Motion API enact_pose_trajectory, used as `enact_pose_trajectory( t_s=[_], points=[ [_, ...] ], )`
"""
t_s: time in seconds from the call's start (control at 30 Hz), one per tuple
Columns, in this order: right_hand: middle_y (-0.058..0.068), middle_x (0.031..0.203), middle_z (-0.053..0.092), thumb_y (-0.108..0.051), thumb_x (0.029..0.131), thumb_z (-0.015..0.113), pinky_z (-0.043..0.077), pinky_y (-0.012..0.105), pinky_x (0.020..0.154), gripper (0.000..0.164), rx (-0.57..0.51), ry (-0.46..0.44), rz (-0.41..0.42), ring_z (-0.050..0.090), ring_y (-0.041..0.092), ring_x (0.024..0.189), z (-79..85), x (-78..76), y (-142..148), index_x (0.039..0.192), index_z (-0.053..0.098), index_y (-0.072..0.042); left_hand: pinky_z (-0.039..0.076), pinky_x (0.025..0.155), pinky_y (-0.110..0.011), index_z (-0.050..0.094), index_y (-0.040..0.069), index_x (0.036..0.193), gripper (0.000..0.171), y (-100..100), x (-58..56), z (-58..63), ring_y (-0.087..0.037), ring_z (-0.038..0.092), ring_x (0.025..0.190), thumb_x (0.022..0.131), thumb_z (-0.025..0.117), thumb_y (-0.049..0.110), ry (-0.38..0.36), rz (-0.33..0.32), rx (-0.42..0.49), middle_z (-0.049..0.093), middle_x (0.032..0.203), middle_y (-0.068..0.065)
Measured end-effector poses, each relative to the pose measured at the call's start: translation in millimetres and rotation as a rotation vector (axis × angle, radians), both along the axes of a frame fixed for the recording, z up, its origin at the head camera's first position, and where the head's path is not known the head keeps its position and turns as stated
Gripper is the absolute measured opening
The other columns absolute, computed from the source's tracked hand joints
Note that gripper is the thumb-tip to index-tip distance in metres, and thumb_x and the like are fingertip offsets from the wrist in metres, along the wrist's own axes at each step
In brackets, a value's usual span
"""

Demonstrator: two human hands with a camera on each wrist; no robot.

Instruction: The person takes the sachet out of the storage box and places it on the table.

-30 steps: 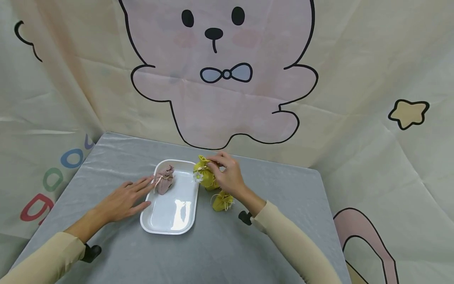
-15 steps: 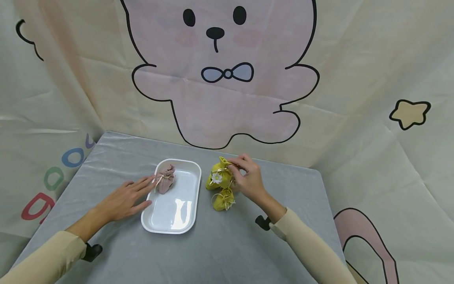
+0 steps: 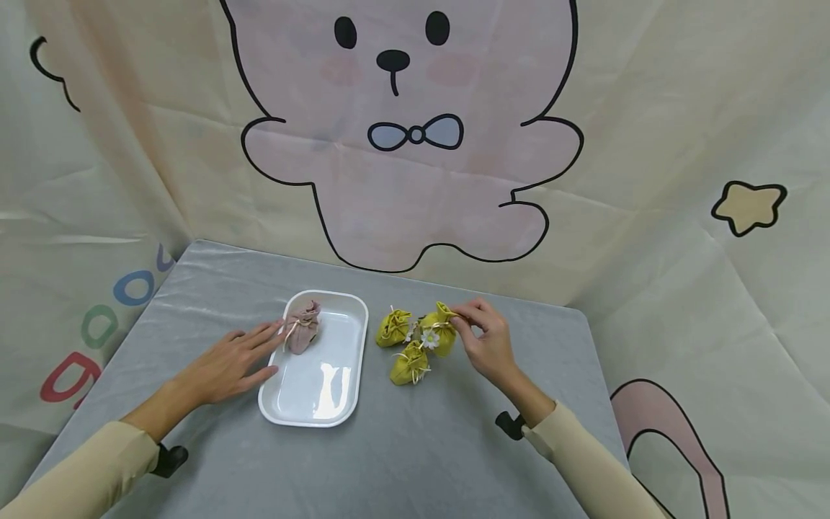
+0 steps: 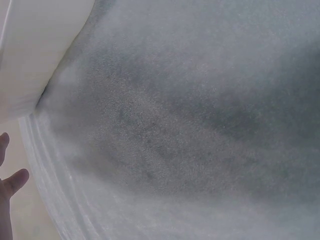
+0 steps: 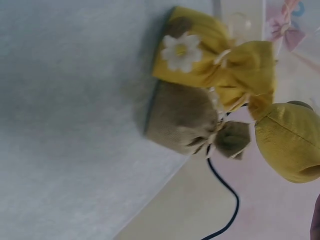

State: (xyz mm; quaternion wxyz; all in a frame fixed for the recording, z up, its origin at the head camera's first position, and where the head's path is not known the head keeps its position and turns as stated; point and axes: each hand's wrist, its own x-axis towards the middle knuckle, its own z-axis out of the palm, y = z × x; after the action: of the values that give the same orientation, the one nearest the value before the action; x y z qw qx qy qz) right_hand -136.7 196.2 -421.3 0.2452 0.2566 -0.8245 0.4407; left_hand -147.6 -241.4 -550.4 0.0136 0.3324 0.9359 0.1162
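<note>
In the head view my right hand (image 3: 485,339) pinches the gathered top of a yellow drawstring pouch (image 3: 442,339) with a white flower on it. Left of that pouch, two more yellow pouches (image 3: 393,328) (image 3: 409,364) sit close together on the table. The right wrist view shows the held pouch (image 5: 290,142) apart from a flowered yellow pouch (image 5: 187,52) and a brown pouch (image 5: 182,117). My left hand (image 3: 223,367) lies with fingers extended at the left rim of a white tray (image 3: 311,418). A dusty-pink pouch (image 3: 302,328) sits inside the tray, by those fingertips.
A grey cloth covers the table (image 3: 415,454). Behind it and at both sides hangs a printed fabric backdrop (image 3: 655,130) with a bear and a star. A black cord (image 5: 232,195) runs past the table edge in the right wrist view.
My right hand has carried the yellow pouch rightward and slightly nearer, away from the tray's right rim. Another yellow pouch behind it has come into sight. My left hand keeps its place.
</note>
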Motion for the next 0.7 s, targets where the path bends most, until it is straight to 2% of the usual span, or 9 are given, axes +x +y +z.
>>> enact_pose_trajectory(
  t_s=[0.17, 0.4, 0.5, 0.7],
  points=[
    [0.02, 0.079, 0.061, 0.024, 0.075, 0.07, 0.047, 0.02, 0.064, 0.02, 0.03, 0.043, 0.001, 0.058, 0.029, 0.066, -12.0, 0.0, 9.6, 0.09, 0.071, 0.011, 0.04, 0.101, -0.059, 0.044, 0.008, 0.15, 0.066, -1.0, -0.5, -2.6, -0.034, 0.041, 0.139, 0.097, 0.062, 0.042, 0.024, -0.012, 0.009, 0.037, 0.157, -0.017],
    [0.021, 0.077, 0.061, 0.024, 0.074, 0.071, 0.048, 0.035, 0.055, 0.02, 0.074, 0.022, -0.012, 0.059, 0.03, 0.064, -25.8, 1.7, 18.9, 0.089, 0.072, 0.012, 0.041, 0.1, -0.058, 0.046, 0.008, 0.149, 0.065, -1.1, -1.3, -3.6, -0.034, 0.042, 0.139, 0.096, 0.064, 0.04, 0.053, -0.025, 0.029, 0.039, 0.155, -0.018],
    [0.021, 0.077, 0.061, 0.024, 0.073, 0.072, 0.049, 0.035, 0.055, 0.021, 0.09, 0.011, -0.026, 0.06, 0.03, 0.064, -31.6, 2.3, 21.4, 0.09, 0.072, 0.011, 0.041, 0.1, -0.058, 0.046, 0.007, 0.149, 0.065, -1.1, -1.3, -3.5, -0.034, 0.042, 0.138, 0.095, 0.064, 0.04, 0.054, -0.025, 0.031, 0.039, 0.155, -0.018],
    [0.021, 0.078, 0.061, 0.024, 0.076, 0.071, 0.05, 0.028, 0.06, 0.02, 0.078, -0.031, -0.004, 0.061, 0.03, 0.067, -34.9, 4.9, 24.4, 0.092, 0.072, 0.011, 0.041, 0.1, -0.057, 0.046, 0.007, 0.149, 0.066, -1.4, -1.6, -3.7, -0.033, 0.042, 0.139, 0.095, 0.065, 0.039, 0.058, -0.025, 0.031, 0.039, 0.156, -0.017]
  ],
)
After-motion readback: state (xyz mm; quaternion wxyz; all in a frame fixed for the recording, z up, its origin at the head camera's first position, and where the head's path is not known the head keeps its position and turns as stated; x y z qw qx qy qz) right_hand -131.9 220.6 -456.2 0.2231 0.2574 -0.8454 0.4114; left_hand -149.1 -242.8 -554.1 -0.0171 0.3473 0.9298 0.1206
